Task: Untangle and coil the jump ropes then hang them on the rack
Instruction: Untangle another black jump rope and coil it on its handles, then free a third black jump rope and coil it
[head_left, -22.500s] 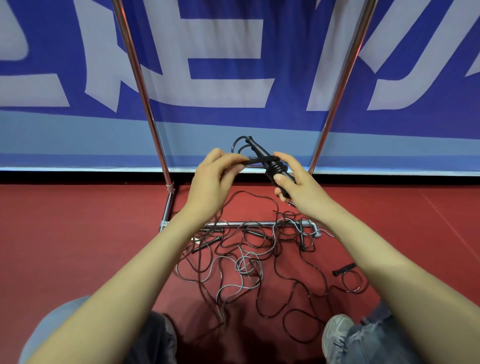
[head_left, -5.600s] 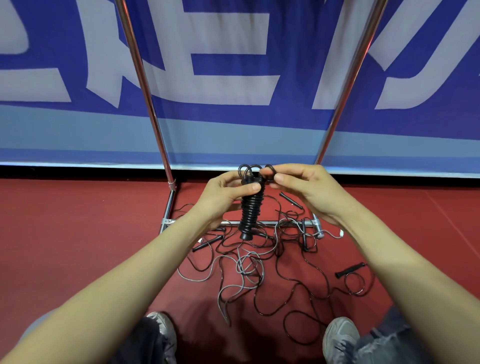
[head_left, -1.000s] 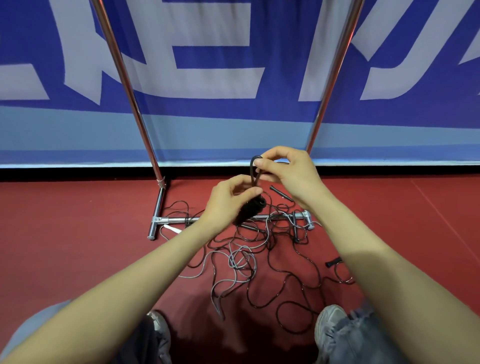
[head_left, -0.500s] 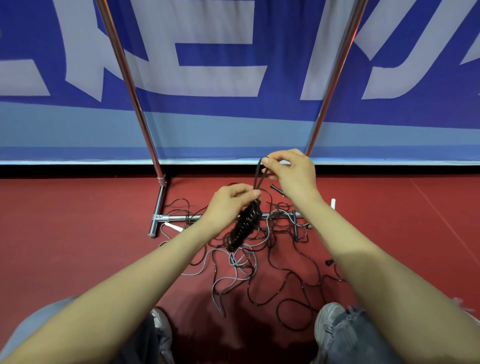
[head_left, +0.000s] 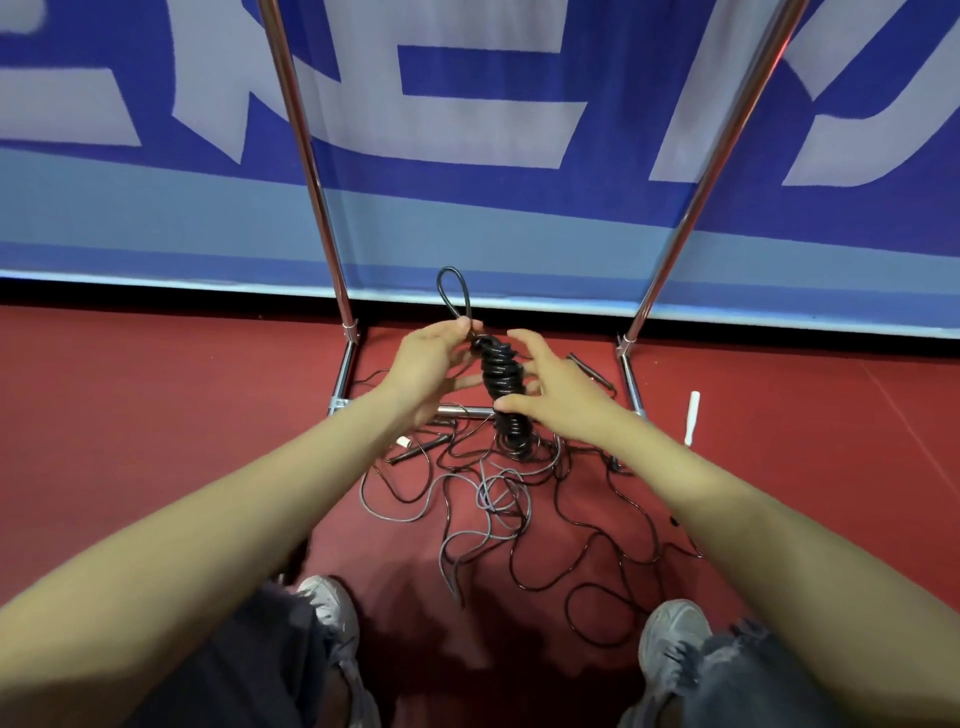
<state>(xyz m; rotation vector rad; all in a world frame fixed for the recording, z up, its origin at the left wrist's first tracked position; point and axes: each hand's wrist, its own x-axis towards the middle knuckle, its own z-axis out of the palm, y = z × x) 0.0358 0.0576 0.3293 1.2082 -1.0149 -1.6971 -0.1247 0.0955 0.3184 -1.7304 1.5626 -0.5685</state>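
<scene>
Shoes (head_left: 675, 639) are planted at the near edge. Just beyond them the loose ropes (head_left: 493, 499) sprawl over the red floor (head_left: 156, 441), black and grey strands crossing each other, with a white handle (head_left: 692, 415) lying off to the right. Plenty left to sort down there!

Above that mess, here's the switch. Half a second ago the right hand had the top loop pinched while the left steadied the bundle. Now they've traded. The left hand (head_left: 426, 364) pinches the coiled rope (head_left: 501, 384) right at its neck. The loop (head_left: 452, 291) stands clear above the fingers and the tight windings hang down from that pinch. The right hand (head_left: 561, 400) has let go, its fingers spread wide beside the bundle and its thumb close to the lower windings. Blur makes it impossible to say whether it touches.

My read is that the wrap is finished and the hanging loop is made, so this rope looks about ready to go up. Both forearms reach forward, wrists roughly level, with the hands close on either side of the bundle.

Just behind them the rack (head_left: 307, 156) lifts its two chrome uprights in front of the blue banner (head_left: 519, 218). Its top rail is out of view.
</scene>
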